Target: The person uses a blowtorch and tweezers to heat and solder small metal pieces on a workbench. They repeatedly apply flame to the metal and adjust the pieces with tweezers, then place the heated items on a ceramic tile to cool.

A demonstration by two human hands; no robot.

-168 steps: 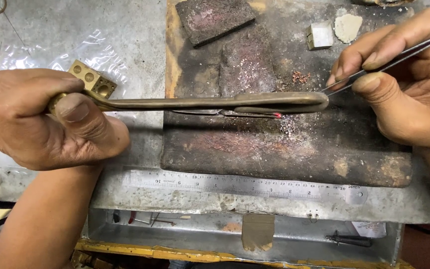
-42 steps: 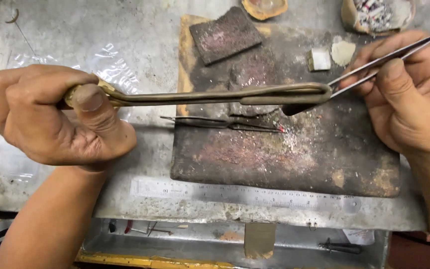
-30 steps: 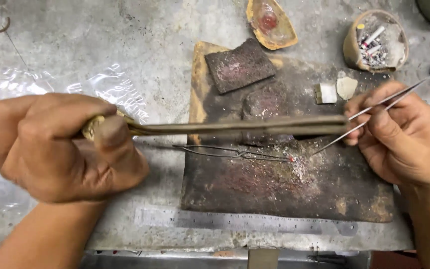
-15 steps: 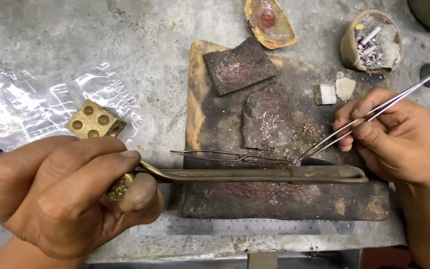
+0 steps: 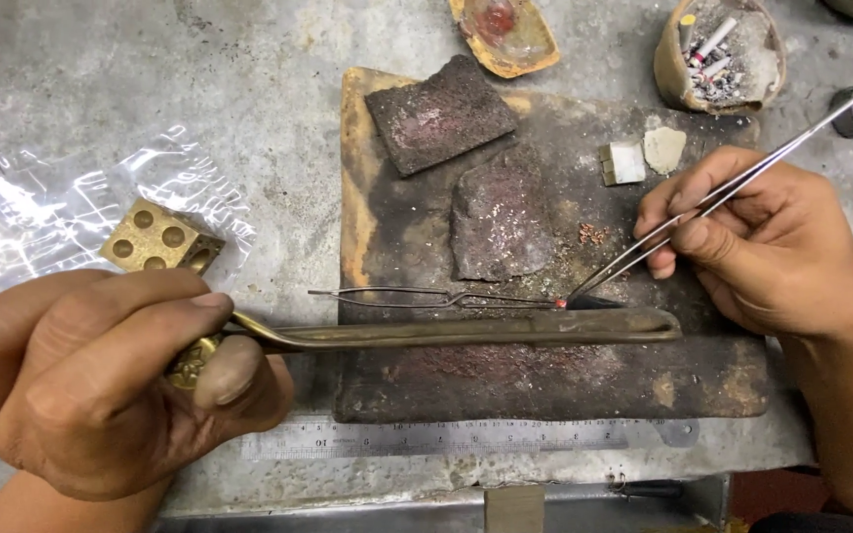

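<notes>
Both hands are busy in the head view: my left hand [image 5: 101,380] is closed around the brass end of a long bronze-coloured torch pipe [image 5: 466,331], thumb pressed on it, and my right hand [image 5: 772,247] pinches a pair of thin steel tweezers [image 5: 703,202] shut between thumb and fingers. I take the dark charred soldering block [image 5: 545,375] as my landmark. On it, near its middle, lies a thin wire piece [image 5: 426,295] with a small red-glowing spot [image 5: 562,304] at its right end; the tweezer tips come down just beside that spot, and the pipe runs across the block just below the wire. Judging by the glow, the heating is under way and the joint is not finished. Two dark slabs [image 5: 501,212] sit on the upper part of the block, and a brass cube with holes [image 5: 155,240] lies left of it. I cannot tell whether the tweezer tips touch the wire or hold anything, no flame shows, and the pipe's near end is hidden inside my left fist
</notes>
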